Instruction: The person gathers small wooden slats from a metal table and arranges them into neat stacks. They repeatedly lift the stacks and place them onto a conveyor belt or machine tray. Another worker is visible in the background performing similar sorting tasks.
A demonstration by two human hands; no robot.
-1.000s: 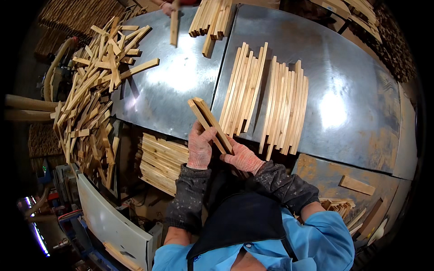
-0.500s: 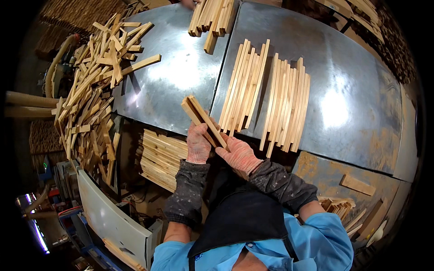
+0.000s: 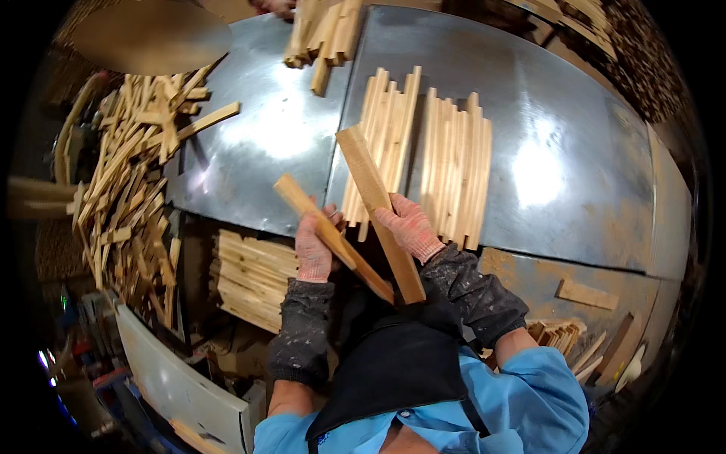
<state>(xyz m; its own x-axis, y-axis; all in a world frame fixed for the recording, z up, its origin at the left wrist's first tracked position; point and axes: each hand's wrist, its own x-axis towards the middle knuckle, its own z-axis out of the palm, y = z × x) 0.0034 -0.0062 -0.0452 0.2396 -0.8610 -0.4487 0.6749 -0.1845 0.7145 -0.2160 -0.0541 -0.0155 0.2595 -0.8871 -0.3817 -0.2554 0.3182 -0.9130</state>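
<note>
In a pinkish work glove, my left hand (image 3: 314,246) is closed round a narrow wooden strip (image 3: 333,240), which slants down toward my apron. My right hand (image 3: 411,229), gloved alike, grips a second wooden strip (image 3: 370,185) with its broad face turned up. The two strips are apart, spread in a V that narrows near my apron. Just beyond my hands, a row of wooden strips (image 3: 389,125) lies side by side on the metal table (image 3: 295,170). A second row of strips (image 3: 456,166) lies to its right.
A tangled heap of wood offcuts (image 3: 140,170) covers the left. Below the table edge sits a stack of strips (image 3: 253,276). At the far side, another person's hand (image 3: 276,6) is by a bundle of strips (image 3: 325,34). A wood block (image 3: 587,294) lies at right.
The two strips, together before, are now parted, the right one swung up and turned broad side up. My hands have moved apart. The far bundle sits lower left in view as the view shifted.
</note>
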